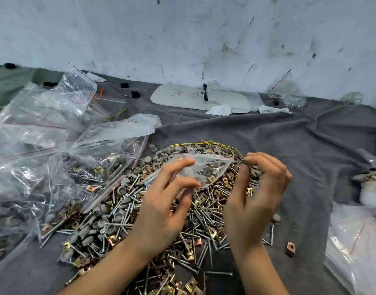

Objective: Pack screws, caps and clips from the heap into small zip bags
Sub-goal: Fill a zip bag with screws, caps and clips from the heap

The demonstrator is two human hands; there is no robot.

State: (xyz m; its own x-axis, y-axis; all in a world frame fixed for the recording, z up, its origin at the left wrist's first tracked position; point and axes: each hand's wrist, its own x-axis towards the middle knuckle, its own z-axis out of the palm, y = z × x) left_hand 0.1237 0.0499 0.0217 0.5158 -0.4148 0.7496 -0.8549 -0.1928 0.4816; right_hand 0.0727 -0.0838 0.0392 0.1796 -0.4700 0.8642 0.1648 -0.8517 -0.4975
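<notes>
Above the heap (116, 222), the left hand (161, 209) fingers pinch the small zip bag (206, 169); the right hand (255, 196) fingers pinch a yellow wire (225, 145).

Clear zip bag (204, 169), crumpled, few pcs inside, above heap (123, 220). Heap: silver screws (204, 211), grey caps (121, 190), brass clips (290, 248), all mixed.

Bag pile (29, 150) cropped left; heap (119, 218) cropped below.

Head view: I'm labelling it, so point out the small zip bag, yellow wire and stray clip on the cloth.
small zip bag (206, 167): head view, its clear middle.
yellow wire (189, 143): head view, top of its arc.
stray clip (290, 248): head view, centre of its top face.
</notes>
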